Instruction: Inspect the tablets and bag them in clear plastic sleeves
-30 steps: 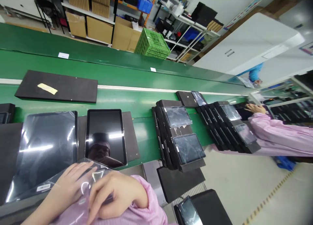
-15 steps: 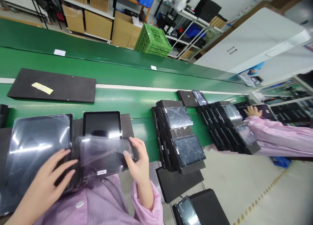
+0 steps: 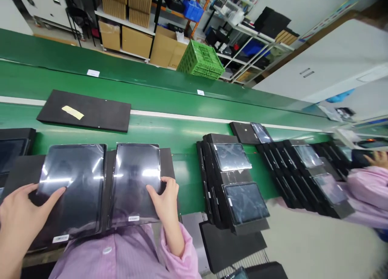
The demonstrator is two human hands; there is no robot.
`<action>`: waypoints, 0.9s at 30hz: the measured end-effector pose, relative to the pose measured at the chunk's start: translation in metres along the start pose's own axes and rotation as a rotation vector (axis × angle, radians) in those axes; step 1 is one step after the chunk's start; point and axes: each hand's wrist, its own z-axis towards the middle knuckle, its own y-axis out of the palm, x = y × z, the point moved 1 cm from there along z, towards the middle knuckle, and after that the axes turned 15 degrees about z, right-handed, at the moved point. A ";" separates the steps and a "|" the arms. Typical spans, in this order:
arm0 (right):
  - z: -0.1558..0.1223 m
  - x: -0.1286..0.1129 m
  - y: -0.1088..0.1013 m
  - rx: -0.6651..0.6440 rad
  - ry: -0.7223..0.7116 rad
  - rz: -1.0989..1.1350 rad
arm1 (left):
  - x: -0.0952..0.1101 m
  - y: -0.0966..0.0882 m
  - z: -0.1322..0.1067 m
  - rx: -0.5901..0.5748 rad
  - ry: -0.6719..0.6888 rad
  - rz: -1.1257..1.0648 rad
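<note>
Glossy plastic film point(image 3: 91, 166) wraps the left tablet point(image 3: 71, 186) and the right tablet point(image 3: 135, 182), which lie side by side on black foam pads point(image 3: 167, 162) atop a green conveyor belt point(image 3: 188, 182). The person's left hand point(image 3: 18, 218) is open, fingers spread, with its thumb resting on the lower part of the left tablet. The right hand point(image 3: 165, 200) curls over the right tablet's right edge, thumb on the film and fingers at the edge, gripping it. Pink sleeves point(image 3: 182, 250) enter from below. Farther along the belt sit stacked tablets point(image 3: 230, 178), and beyond them a co-worker's hand point(image 3: 377, 158) rests on a dark tablet point(image 3: 360, 158)
</note>
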 end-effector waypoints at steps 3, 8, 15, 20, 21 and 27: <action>0.007 -0.008 -0.006 -0.147 0.159 0.331 | 0.010 -0.029 0.003 -0.190 -0.149 -0.192; 0.007 -0.028 -0.013 -0.284 0.371 0.769 | 0.007 -0.037 -0.006 -0.504 -0.287 -0.858; -0.012 -0.038 0.025 -0.461 0.393 0.938 | 0.003 -0.020 -0.005 -0.560 -0.288 -1.194; -0.042 -0.042 0.085 -0.556 0.389 0.992 | 0.010 -0.026 -0.014 -0.586 -0.181 -1.292; -0.048 -0.044 0.093 -0.561 0.382 0.987 | 0.011 -0.028 -0.016 -0.598 -0.172 -1.308; -0.043 -0.063 0.103 -0.479 0.007 0.524 | 0.022 -0.038 -0.034 -0.658 -0.282 -1.283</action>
